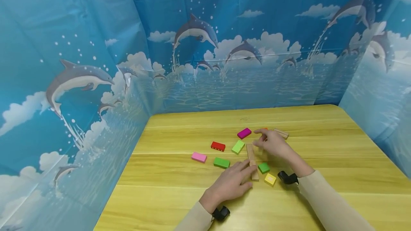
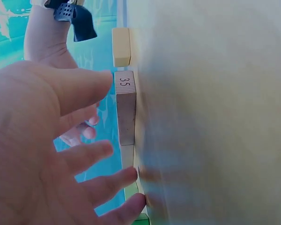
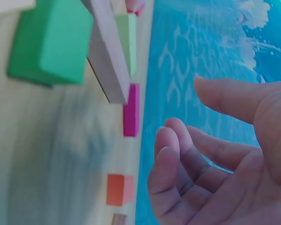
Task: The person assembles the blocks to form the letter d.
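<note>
Two wooden blocks lie end to end in a row, the far one [image 1: 250, 150] pointing away and the near one [image 1: 255, 176] toward the person. My left hand [image 1: 232, 181] is spread beside the row, its fingertips overlapping the blocks in the head view. In the left wrist view, the thumb is close to the end of a wooden block marked 35 [image 2: 126, 115]. To the right of the row, my right hand [image 1: 277, 144] hovers with bent fingers and nothing between them. The right wrist view shows its thumb and fingers [image 3: 166, 164] apart.
Left of the row lie green [image 1: 221, 163], light green [image 1: 238, 147], red [image 1: 218, 146] and pink [image 1: 199, 157] blocks. Magenta [image 1: 244, 133], orange [image 3: 116, 190] and wooden [image 1: 282, 133] blocks are farther back. Small green [image 1: 264, 168] and yellow [image 1: 270, 179] blocks sit right of it. Dolphin-print curtains border the table.
</note>
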Demonstrator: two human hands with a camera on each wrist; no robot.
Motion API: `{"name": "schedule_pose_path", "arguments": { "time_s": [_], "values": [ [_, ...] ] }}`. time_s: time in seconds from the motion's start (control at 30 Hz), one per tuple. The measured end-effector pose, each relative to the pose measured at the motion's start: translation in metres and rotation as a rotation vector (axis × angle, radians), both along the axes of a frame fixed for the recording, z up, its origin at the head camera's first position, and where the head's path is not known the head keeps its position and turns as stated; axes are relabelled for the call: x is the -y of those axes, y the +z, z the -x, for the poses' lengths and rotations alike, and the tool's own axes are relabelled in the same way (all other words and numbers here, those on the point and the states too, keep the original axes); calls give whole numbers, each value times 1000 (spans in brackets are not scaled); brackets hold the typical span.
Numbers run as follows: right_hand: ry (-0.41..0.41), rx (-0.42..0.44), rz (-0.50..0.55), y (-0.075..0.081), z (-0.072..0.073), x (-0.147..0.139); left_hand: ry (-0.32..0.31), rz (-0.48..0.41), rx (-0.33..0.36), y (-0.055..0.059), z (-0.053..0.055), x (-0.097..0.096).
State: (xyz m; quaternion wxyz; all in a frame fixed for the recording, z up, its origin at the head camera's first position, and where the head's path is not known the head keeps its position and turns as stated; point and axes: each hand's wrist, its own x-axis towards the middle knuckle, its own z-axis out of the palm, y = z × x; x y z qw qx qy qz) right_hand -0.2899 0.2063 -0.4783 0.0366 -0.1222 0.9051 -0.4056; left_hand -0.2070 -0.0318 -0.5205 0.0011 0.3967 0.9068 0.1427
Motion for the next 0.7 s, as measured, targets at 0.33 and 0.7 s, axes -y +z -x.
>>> {"name": "schedule_pose_path", "arguments": {
  "time_s": [0.33,0.7],
  "values": [
    [-118,-60,0,7,15,-24,61,1,0,-2,3,-2],
    [-191,-124,30,7,27,-52,107,55,-26,3,7,-10]
  ]
}}
